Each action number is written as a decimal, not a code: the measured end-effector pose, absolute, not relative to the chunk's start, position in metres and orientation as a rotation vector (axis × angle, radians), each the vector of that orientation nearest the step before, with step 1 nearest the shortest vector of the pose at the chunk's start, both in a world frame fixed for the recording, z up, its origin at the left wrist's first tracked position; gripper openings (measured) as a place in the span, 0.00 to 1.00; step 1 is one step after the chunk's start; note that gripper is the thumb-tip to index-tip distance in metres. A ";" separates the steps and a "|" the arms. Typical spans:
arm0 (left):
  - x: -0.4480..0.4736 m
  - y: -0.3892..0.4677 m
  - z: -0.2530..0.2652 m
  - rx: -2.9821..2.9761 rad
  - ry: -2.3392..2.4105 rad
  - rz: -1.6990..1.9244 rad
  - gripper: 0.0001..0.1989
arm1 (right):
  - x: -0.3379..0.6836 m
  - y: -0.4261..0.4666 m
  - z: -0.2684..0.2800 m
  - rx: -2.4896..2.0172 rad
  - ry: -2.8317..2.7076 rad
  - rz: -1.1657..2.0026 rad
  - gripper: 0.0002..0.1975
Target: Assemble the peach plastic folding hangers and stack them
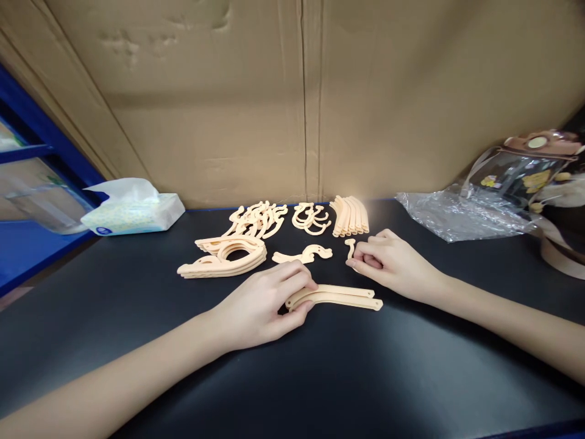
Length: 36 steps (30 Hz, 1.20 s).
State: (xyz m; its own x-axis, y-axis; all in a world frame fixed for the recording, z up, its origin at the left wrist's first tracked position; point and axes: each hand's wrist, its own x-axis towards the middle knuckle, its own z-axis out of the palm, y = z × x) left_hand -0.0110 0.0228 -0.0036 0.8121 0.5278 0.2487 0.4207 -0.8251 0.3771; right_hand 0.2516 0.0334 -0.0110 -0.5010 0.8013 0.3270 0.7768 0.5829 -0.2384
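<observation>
My left hand (269, 302) pinches the left end of two curved beige plastic strips (342, 296), which lie side by side just above the black table. Each strip has a small hole near its right end. In my right hand (384, 259), closed fingers grip a small beige plastic hook (350, 247); its lower part is hidden by the fingers. Between the hands and slightly beyond them lie a short curved piece (292, 258) and an S-shaped piece (319, 251), touching or overlapping. A stack of flat beige hanger-shaped pieces (223, 268) rests left of them.
Along the back lie a pile of curved arms (258, 219), a small heap of hooks (311, 218) and a row of curved strips (350, 214). A tissue pack (132, 213) stands left; a clear plastic bag (461, 213) and a bottle (521, 171) are right. Cardboard (228, 110) walls the back.
</observation>
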 end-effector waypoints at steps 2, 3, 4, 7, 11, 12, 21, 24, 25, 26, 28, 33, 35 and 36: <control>-0.011 0.023 -0.003 2.701 0.726 0.485 0.10 | 0.256 0.037 -0.011 -1.239 -2.391 0.070 0.18; -0.011 0.023 -0.002 2.706 0.723 0.482 0.10 | 0.259 0.039 -0.011 -1.229 -2.377 0.056 0.18; -0.011 0.023 -0.002 2.712 0.722 0.481 0.10 | 0.262 0.042 -0.011 -1.224 -2.362 0.041 0.18; -0.011 0.023 -0.001 2.732 0.713 0.481 0.10 | 0.272 0.052 -0.011 -1.240 -2.331 0.049 0.18; -0.012 0.023 -0.002 2.746 0.784 0.488 0.10 | 0.279 0.060 -0.015 -1.381 -2.211 0.265 0.16; -0.012 0.023 -0.003 2.747 0.817 0.501 0.09 | 0.280 0.061 -0.016 -1.394 -2.181 0.320 0.15; -0.012 0.021 0.000 2.792 0.788 0.558 0.05 | 0.280 0.062 -0.021 -1.292 -2.257 0.309 0.11; -0.011 0.020 0.001 2.842 0.680 0.574 0.06 | 0.280 0.062 -0.022 -1.243 -2.361 0.230 0.14; -0.010 0.020 0.001 2.849 0.672 0.574 0.06 | 0.280 0.061 -0.022 -1.226 -2.381 0.207 0.14; -0.010 0.020 0.001 2.853 0.676 0.567 0.06 | 0.280 0.061 -0.023 -1.214 -2.395 0.189 0.15; -0.010 0.020 0.000 2.864 0.700 0.554 0.05 | 0.280 0.060 -0.023 -1.205 -2.421 0.161 0.16; -0.010 0.021 0.000 2.896 0.713 0.514 0.04 | 0.280 0.057 -0.020 -1.200 -2.546 -0.083 0.18; -0.011 0.021 0.000 2.902 0.701 0.515 0.05 | 0.279 0.056 -0.019 -1.193 -2.603 -0.248 0.18; -0.011 0.021 -0.001 2.902 0.695 0.515 0.05 | 0.279 0.056 -0.018 -1.190 -2.625 -0.324 0.18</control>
State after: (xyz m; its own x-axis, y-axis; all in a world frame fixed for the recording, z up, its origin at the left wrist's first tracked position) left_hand -0.0110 0.0212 -0.0006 0.8376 0.4574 0.2988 0.4190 -0.8887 0.1859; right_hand 0.2787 0.0560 -0.0178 -0.6393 0.7051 0.3068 0.7585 0.6438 0.1010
